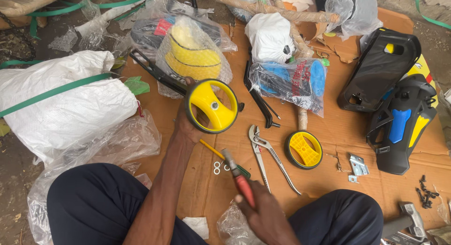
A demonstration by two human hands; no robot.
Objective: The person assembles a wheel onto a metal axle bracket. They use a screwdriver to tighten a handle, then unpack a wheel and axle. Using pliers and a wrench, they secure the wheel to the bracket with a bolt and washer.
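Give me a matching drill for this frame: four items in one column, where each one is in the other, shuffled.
Items:
1. yellow wheel
2. red-handled tool
3. pliers
4. second yellow wheel

Places:
A. lying open on the cardboard, touched by no hand
B. held up in the left hand
C. flat on the cardboard, right of the pliers
D. gripped in the right hand

Pairs: 1-B, 2-D, 3-A, 4-C
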